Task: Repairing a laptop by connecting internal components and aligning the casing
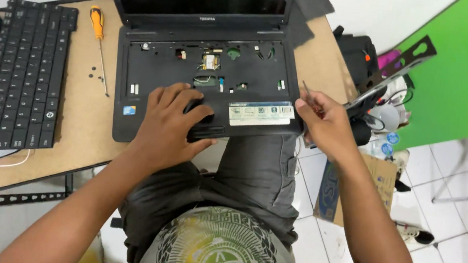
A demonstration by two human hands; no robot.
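Observation:
A black laptop (135, 87) lies open on the wooden table, its keyboard taken out so the inner tray with connectors and cables shows. My left hand (170, 124) rests flat on the palm rest, over the touchpad area. My right hand (326, 126) is at the laptop's front right corner, pinching a thin metal tool (308, 93) that points up and left along the laptop's right edge. The screen is dark.
The removed black keyboard (22, 77) lies at the left of the table (82, 128). An orange-handled screwdriver (98, 32) and small loose screws (97, 74) lie between it and the laptop. At the right: a black bag, a cardboard box (381, 180), clutter, a green wall, tiled floor.

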